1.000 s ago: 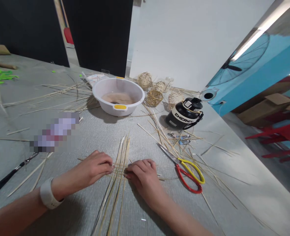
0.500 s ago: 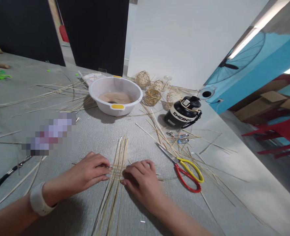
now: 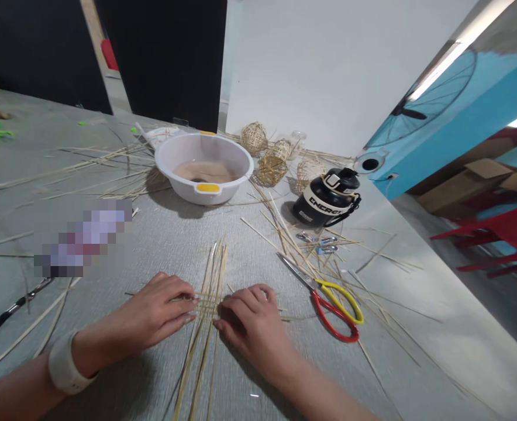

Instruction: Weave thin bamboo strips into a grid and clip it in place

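Thin bamboo strips (image 3: 209, 305) lie crossed over and under one another on the table, the long ones running away from me. At the left edge of the crossing, my left hand (image 3: 164, 301) holds the crosswise strips with bent fingers, a white band round its wrist. My right hand (image 3: 252, 318) curls over the right side, thumb and fingertips closed on the strips there. Their short ends stick out past both hands. How firmly each hand grips is hidden under the fingers. Scissors (image 3: 313, 283) with one yellow and one red handle lie open to the right.
A white basin (image 3: 166, 166) holding water stands behind the weave. Woven balls (image 3: 254, 138) and a black bottle (image 3: 322, 202) are at the back right. Loose strips (image 3: 385, 316) and small metal clips (image 3: 326, 248) lie right. A blurred object (image 3: 87, 240) with a black strap lies left.
Almost nothing differs. The view has shifted very slightly; both hands stay at the two sides of the crossed strips.
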Motion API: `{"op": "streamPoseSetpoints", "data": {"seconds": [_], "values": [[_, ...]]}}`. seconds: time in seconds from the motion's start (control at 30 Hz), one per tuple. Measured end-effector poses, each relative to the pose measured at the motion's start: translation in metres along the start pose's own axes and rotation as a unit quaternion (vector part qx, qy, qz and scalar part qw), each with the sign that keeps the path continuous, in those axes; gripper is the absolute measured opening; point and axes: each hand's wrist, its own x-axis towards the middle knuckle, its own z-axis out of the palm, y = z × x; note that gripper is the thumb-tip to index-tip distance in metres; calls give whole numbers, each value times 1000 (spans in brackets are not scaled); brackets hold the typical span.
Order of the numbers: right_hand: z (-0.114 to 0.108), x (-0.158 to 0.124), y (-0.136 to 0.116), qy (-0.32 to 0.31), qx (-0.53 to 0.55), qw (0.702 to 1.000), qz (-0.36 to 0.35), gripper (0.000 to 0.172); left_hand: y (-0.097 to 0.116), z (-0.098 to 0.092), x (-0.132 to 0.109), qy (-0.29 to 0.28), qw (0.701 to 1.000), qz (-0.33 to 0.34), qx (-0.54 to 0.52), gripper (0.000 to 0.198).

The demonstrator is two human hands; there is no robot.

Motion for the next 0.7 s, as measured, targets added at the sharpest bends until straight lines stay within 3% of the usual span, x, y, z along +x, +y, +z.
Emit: {"op": "streamPoseSetpoints", "data": {"seconds": [0.37, 0.7], "values": [[0, -1, 1, -9, -37, 999, -5, 15, 5, -3, 0, 28, 1000, -5, 0, 19], [-3, -4, -3, -4, -36, 999, -28, 10, 8, -2, 0, 39, 998, 3, 44, 36]]}}
